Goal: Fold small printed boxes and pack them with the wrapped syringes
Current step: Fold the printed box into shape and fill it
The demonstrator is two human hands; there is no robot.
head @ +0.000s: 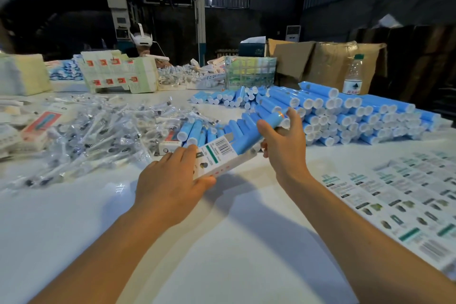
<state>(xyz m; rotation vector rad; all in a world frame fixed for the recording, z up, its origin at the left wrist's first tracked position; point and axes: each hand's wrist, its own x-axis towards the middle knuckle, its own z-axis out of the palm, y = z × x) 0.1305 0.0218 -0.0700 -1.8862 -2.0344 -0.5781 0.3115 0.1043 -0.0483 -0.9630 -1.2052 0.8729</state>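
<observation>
We are at the packing step: our left hand (172, 175) grips the folded printed box (222, 158) at centre frame, fingers curled over its top face and thumb under the near edge, while our right hand (283, 145) holds a blue tube (259, 131) with its lower end entering the box's open mouth. The wrapped syringes (98, 131) lie heaped at centre left, clear crinkly film over white barrels. We judge the next move calls for sliding the tube down along the box's length while the left hand keeps the mouth square, then tucking the flap shut. The box is thin white card, long and rectangular, printed with a barcode and a green band. The tube is a smooth matte cylinder with an orange ring near its upper tip. More blue tubes (357, 111) with white ends stack at right of centre, and flat printed sheets (407, 192) lie at lower right on the glossy white table (222, 242)
</observation>
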